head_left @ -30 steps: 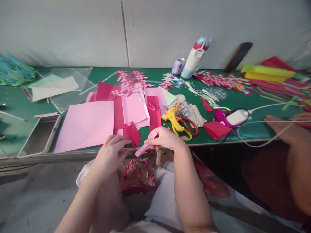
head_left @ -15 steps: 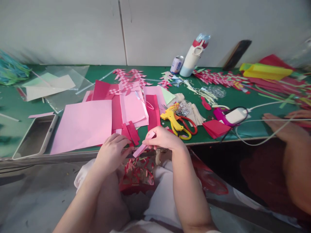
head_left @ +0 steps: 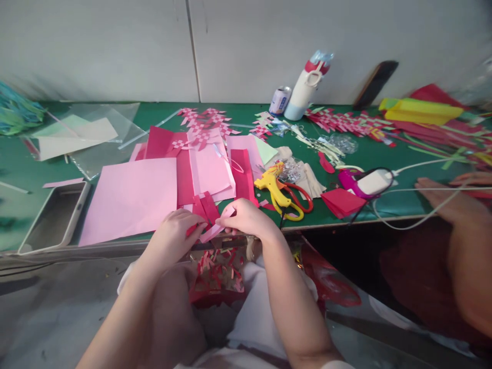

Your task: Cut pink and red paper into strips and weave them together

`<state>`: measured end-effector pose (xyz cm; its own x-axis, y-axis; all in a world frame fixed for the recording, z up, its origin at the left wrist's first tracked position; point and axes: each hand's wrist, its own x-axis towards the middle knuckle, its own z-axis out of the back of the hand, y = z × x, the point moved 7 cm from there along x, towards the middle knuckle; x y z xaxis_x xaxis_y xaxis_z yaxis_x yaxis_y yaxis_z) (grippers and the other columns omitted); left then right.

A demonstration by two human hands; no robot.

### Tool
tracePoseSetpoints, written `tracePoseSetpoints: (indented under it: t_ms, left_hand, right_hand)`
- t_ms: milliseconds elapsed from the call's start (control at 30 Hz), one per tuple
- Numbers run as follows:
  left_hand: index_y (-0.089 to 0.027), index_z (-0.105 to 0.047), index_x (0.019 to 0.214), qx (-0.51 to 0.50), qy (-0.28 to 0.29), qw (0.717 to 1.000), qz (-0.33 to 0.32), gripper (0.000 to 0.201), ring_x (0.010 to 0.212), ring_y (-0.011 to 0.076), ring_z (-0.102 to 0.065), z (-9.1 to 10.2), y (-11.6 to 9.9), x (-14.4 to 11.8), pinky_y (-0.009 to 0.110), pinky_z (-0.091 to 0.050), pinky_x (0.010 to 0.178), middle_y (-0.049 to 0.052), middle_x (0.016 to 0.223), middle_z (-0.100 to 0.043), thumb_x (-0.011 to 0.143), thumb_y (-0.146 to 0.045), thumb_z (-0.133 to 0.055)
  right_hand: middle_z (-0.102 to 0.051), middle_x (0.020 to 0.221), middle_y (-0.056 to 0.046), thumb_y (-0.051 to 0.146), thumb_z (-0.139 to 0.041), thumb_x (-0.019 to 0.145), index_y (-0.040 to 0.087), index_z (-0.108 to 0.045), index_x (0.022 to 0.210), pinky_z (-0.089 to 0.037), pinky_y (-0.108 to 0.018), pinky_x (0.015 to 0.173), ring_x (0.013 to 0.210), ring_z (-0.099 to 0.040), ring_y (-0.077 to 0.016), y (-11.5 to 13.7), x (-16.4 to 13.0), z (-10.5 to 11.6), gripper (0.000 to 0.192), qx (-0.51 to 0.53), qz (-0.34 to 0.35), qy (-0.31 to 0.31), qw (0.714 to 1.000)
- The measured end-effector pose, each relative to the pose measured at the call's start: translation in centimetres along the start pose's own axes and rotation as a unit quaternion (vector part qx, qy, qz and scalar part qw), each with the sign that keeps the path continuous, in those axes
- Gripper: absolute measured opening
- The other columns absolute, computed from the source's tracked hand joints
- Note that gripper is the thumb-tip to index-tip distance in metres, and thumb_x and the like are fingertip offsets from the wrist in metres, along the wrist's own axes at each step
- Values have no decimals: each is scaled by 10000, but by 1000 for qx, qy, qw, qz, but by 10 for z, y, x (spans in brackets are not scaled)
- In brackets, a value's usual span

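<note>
My right hand [head_left: 246,219] pinches a light pink paper strip [head_left: 216,229] at the front edge of the green table [head_left: 31,169]. My left hand [head_left: 175,236] is closed next to it, with a dark red strip [head_left: 191,230] showing between its fingertips, touching the pink strip's lower end. Just beyond both hands lie several loose dark red strips [head_left: 207,207] and a large pink sheet [head_left: 130,197]. In my lap below the hands sits a red bag of paper scraps [head_left: 217,274].
Yellow-and-red scissors [head_left: 282,195] lie right of my hands, then a red paper stack [head_left: 342,201] and a pink-and-white device with a cable [head_left: 369,182]. Another person's arm [head_left: 461,225] rests at the right. A tray [head_left: 54,215] sits left; a bottle [head_left: 307,87] and woven paper pieces [head_left: 207,123] lie behind.
Both hands have drifted slightly left and toward the table edge. The pink strip has come down to meet my left fingertips, where a red strip now shows.
</note>
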<state>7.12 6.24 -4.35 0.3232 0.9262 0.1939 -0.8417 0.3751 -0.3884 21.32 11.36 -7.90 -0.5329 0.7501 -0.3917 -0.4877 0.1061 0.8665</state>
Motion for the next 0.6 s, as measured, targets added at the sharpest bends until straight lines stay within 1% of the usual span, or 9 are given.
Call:
tracePoseSetpoints:
  t_ms: [67, 167, 233, 300, 400, 467, 600]
  left_hand:
    - [-200, -657, 779, -12, 8, 1000, 3, 227, 751, 180, -603, 0, 1, 1, 309, -447, 717, 35, 781, -690, 904, -298, -495]
    - [-191, -618, 721, -36, 26, 999, 19, 330, 727, 174, -594, 1, 3, 3, 311, -441, 716, 35, 738, -669, 941, -335, -417]
    - [-191, -615, 730, -48, 31, 998, 30, 377, 735, 174, -596, 2, 5, 3, 308, -441, 713, 40, 747, -667, 958, -356, -364]
    - [-195, -635, 793, -57, 34, 997, 31, 372, 774, 176, -607, 3, 4, 3, 309, -446, 736, 44, 801, -683, 962, -367, -351]
    - [-210, -652, 916, -70, 34, 997, 21, 315, 835, 177, -622, 5, 0, 1, 320, -452, 794, 41, 905, -704, 947, -391, -395]
    - [-214, -651, 967, -71, 29, 997, 19, 290, 839, 180, -628, 7, -2, 0, 325, -459, 799, 39, 924, -708, 921, -422, -454]
    - [-211, -671, 918, -51, 30, 998, -10, 257, 839, 188, -620, 3, -5, -1, 339, -469, 786, 43, 886, -699, 881, -423, -531]
  right_hand:
    - [-640, 576, 3, 262, -627, 757, 148, -614, 640, -399, -152, 444, 474, -577, -80, 4, 1, 0, 164, -12, 6, -12, 1000]
    - [-635, 571, 1, 265, -617, 759, 149, -617, 633, -395, -151, 437, 478, -587, -87, 7, 3, 0, 171, -28, 17, -19, 999]
    - [-639, 577, -4, 266, -614, 761, 148, -626, 645, -400, -151, 441, 492, -599, -93, 6, 5, 0, 165, -28, 19, -18, 999]
    - [-652, 598, -11, 272, -612, 765, 149, -633, 664, -402, -151, 442, 505, -609, -97, 6, 6, -1, 160, -25, 18, -16, 999]
    - [-665, 624, -18, 290, -609, 777, 149, -631, 674, -402, -152, 437, 511, -616, -100, 5, 8, -1, 176, -28, 16, -18, 999]
    - [-656, 606, -17, 290, -610, 782, 147, -632, 670, -401, -150, 433, 503, -613, -100, 6, 8, -1, 182, -29, 14, -19, 999]
    - [-639, 581, -11, 280, -628, 781, 140, -640, 666, -403, -144, 433, 473, -589, -84, 10, 7, -1, 182, -13, 15, -11, 1000]
